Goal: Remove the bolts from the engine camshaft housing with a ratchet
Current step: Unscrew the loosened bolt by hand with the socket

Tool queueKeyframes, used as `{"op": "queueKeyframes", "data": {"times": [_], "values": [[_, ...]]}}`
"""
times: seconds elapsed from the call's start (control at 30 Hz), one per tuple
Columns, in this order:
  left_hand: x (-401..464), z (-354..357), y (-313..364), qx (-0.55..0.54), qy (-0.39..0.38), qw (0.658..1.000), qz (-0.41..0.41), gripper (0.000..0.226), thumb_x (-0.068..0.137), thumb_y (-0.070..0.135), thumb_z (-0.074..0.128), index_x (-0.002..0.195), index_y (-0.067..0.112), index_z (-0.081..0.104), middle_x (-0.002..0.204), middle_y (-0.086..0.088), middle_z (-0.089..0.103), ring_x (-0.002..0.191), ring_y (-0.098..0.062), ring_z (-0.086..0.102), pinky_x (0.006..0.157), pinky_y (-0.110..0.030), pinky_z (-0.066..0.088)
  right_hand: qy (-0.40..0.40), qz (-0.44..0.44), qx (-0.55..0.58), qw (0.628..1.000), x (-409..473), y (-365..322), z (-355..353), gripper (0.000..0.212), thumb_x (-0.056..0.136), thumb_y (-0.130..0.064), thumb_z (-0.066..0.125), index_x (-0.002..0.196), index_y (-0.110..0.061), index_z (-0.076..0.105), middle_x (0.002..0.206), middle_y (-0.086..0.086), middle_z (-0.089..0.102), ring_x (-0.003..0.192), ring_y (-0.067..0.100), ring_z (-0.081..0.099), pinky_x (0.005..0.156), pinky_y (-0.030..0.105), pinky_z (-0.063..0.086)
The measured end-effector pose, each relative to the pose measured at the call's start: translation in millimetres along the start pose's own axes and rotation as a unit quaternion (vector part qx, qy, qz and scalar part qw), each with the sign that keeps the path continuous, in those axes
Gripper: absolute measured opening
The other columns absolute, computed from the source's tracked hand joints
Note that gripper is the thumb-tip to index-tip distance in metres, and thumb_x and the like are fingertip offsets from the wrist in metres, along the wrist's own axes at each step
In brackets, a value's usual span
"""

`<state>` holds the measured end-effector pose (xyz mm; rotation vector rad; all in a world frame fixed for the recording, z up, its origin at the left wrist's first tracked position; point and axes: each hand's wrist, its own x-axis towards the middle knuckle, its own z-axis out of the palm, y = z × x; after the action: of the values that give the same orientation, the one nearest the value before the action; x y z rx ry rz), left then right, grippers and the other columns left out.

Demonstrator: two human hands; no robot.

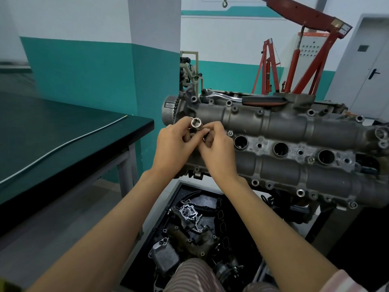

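Note:
The grey camshaft housing [280, 127] lies across the right half of the view on an engine stand, with several bolts along its edges. A ratchet [242, 99] with a chrome head and dark handle rests on its far top edge. My left hand [174, 144] holds a silver socket [196, 123] at the housing's left end, its open end facing up. My right hand [216, 146] meets it there, fingers pinched on a small dark part just below the socket; what that part is I cannot tell.
A dark green table [63, 131] with a thin metal rod stands at the left. A black tray [168, 209] of engine parts sits on the floor below the hands. A red engine crane [303, 60] stands behind the engine, a door at the far right.

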<state>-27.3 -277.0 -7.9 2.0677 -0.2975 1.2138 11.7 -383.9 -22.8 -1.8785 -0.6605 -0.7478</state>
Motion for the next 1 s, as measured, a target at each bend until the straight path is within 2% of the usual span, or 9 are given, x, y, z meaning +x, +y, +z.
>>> {"op": "queueKeyframes", "data": {"times": [0.17, 0.27, 0.37, 0.47, 0.53, 0.63, 0.77, 0.9, 1.0], "values": [[-0.5, 2.4, 1.7, -0.007, 0.017, 1.0, 0.0, 0.033, 0.084, 0.026, 0.07, 0.068, 0.004, 0.051, 0.049, 0.0, 0.041, 0.046, -0.016, 0.037, 0.052, -0.024, 0.031, 0.004, -0.018, -0.009, 1.0, -0.5, -0.7, -0.3, 0.014, 0.089, -0.01, 0.056, 0.08, -0.014, 0.046, 0.056, -0.013, 0.04, 0.048, 0.004, 0.039, 0.05, 0.023, 0.033], [-1.3, 0.6, 1.3, -0.007, 0.0, 1.0, 0.01, 0.022, 0.086, 0.025, 0.067, 0.08, 0.005, 0.059, 0.049, -0.003, 0.046, 0.046, -0.018, 0.043, 0.053, -0.026, 0.035, -0.007, -0.033, -0.009, 0.999, -1.5, 1.1, -1.6, 0.005, 0.091, -0.009, 0.052, 0.092, -0.007, 0.057, 0.058, -0.014, 0.043, 0.051, 0.004, 0.042, 0.052, 0.027, 0.036], [-1.1, -1.8, 0.7, 0.004, -0.009, 1.0, 0.026, 0.015, 0.088, 0.02, 0.062, 0.099, 0.011, 0.066, 0.047, -0.002, 0.048, 0.044, -0.016, 0.043, 0.053, -0.024, 0.035, -0.017, -0.063, -0.017, 0.998, -2.2, -1.6, -2.5, 0.021, 0.093, -0.009, 0.048, 0.11, -0.011, 0.061, 0.073, -0.001, 0.062, 0.064, 0.014, 0.057, 0.06, 0.033, 0.047], [-1.1, -0.9, 0.1, 0.004, 0.005, 1.0, 0.022, 0.014, 0.087, 0.02, 0.064, 0.082, 0.007, 0.064, 0.046, -0.004, 0.045, 0.044, -0.018, 0.041, 0.054, -0.023, 0.033, -0.022, -0.081, -0.032, 0.996, -2.6, -2.4, -2.9, 0.03, 0.093, -0.008, 0.047, 0.12, -0.012, 0.059, 0.08, 0.003, 0.067, 0.067, 0.013, 0.057, 0.062, 0.027, 0.044], [-0.7, 1.8, -0.3, -0.016, 0.023, 1.0, -0.001, 0.024, 0.085, 0.023, 0.067, 0.072, 0.005, 0.057, 0.047, -0.005, 0.042, 0.044, -0.017, 0.037, 0.053, -0.022, 0.03, -0.021, -0.067, -0.035, 0.997, -1.7, -0.7, -1.7, 0.031, 0.092, -0.009, 0.049, 0.122, -0.012, 0.057, 0.07, -0.008, 0.059, 0.064, 0.008, 0.049, 0.062, 0.023, 0.039], [-0.7, 4.5, 1.5, -0.027, 0.03, 0.999, -0.017, 0.033, 0.082, 0.026, 0.071, 0.068, 0.003, 0.051, 0.048, -0.001, 0.04, 0.047, -0.014, 0.035, 0.052, -0.022, 0.029, -0.002, -0.021, -0.021, 1.0, -0.1, 1.1, 0.6, 0.021, 0.088, -0.014, 0.058, 0.109, -0.011, 0.057, 0.058, -0.017, 0.039, 0.054, 0.002, 0.04, 0.058, 0.022, 0.035], [-1.4, 1.4, 1.2, -0.019, 0.012, 1.0, -0.002, 0.028, 0.084, 0.027, 0.069, 0.073, 0.005, 0.055, 0.047, 0.002, 0.042, 0.045, -0.016, 0.039, 0.053, -0.022, 0.03, 0.004, -0.022, -0.002, 1.0, -0.9, 1.8, 0.5, 0.003, 0.089, -0.01, 0.056, 0.088, -0.01, 0.054, 0.055, -0.015, 0.039, 0.048, 0.001, 0.04, 0.052, 0.02, 0.03], [-1.3, -2.6, 1.9, 0.004, -0.011, 0.999, 0.03, 0.019, 0.087, 0.025, 0.061, 0.099, 0.012, 0.067, 0.047, 0.002, 0.048, 0.043, -0.013, 0.043, 0.052, -0.021, 0.033, -0.008, -0.048, 0.003, 0.999, -1.5, -0.6, -2.5, 0.02, 0.092, -0.008, 0.05, 0.107, -0.011, 0.062, 0.063, -0.017, 0.052, 0.056, 0.0, 0.049, 0.057, 0.02, 0.038], [-0.7, -2.0, 0.5, 0.01, 0.002, 1.0, 0.027, 0.017, 0.087, 0.024, 0.062, 0.086, 0.008, 0.067, 0.046, 0.0, 0.045, 0.043, -0.013, 0.04, 0.052, -0.018, 0.031, -0.027, -0.073, -0.011, 0.997, -2.1, -2.9, -4.0, 0.03, 0.094, -0.008, 0.046, 0.12, -0.012, 0.059, 0.08, 0.002, 0.067, 0.068, 0.015, 0.059, 0.063, 0.025, 0.043]]}}
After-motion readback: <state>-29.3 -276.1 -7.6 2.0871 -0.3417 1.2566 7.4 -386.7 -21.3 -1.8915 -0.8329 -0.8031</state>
